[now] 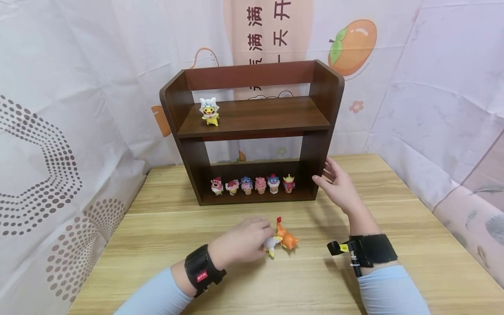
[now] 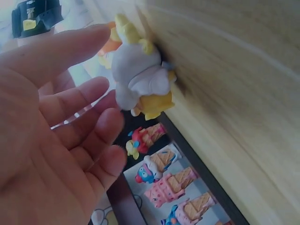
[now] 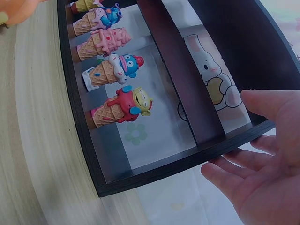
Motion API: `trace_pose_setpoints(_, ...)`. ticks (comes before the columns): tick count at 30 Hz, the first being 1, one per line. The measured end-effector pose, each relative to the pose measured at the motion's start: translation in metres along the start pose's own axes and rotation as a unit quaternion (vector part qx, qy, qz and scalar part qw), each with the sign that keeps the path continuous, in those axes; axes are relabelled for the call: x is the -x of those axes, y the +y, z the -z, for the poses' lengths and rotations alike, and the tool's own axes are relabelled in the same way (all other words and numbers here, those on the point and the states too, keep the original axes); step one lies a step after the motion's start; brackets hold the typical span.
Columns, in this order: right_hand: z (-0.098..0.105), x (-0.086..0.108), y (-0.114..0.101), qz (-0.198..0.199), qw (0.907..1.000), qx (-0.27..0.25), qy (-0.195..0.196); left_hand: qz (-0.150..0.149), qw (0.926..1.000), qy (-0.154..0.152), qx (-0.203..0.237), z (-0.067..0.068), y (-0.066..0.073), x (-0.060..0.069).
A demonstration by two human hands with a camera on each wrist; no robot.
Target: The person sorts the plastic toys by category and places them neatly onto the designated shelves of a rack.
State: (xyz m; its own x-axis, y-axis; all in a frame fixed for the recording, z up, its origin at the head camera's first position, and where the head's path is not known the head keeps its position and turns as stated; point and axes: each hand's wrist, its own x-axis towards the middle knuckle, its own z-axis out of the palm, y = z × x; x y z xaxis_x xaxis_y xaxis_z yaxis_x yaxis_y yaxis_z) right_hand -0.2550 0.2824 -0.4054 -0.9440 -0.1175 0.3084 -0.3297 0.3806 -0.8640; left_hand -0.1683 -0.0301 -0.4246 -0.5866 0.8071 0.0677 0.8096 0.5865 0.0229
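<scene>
A small grey-white and yellow figurine is at the fingers of my left hand, on the wooden table. In the left wrist view the thumb reaches close to its yellow top, while the other fingers bend loosely beside it. Whether they touch it is hard to tell. Right beside it lies an orange figurine with a red tip. My right hand is at the right side panel of the dark brown shelf. Its thumb is by the panel's front edge and its loosely extended fingers are along the outer face.
Several ice-cream-cone figurines stand in a row on the lower shelf board, with a red and green one at the right end. A yellow figurine in a white hood stands on the upper board's left. A printed cloth hangs behind the table.
</scene>
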Motion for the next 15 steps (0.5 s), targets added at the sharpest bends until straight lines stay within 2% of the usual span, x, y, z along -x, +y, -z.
trace_pose_setpoints(9, 0.002, 0.000, 0.001, -0.005, 1.0000, -0.002, 0.002, 0.021, 0.9995, -0.005, -0.022, -0.007, 0.003, -0.003)
trace_pose_setpoints(15, 0.001, 0.000, 0.001, -0.009, 1.0000, -0.001, -0.001, 0.027, 0.9992, 0.004, -0.030, -0.012, 0.002, -0.003)
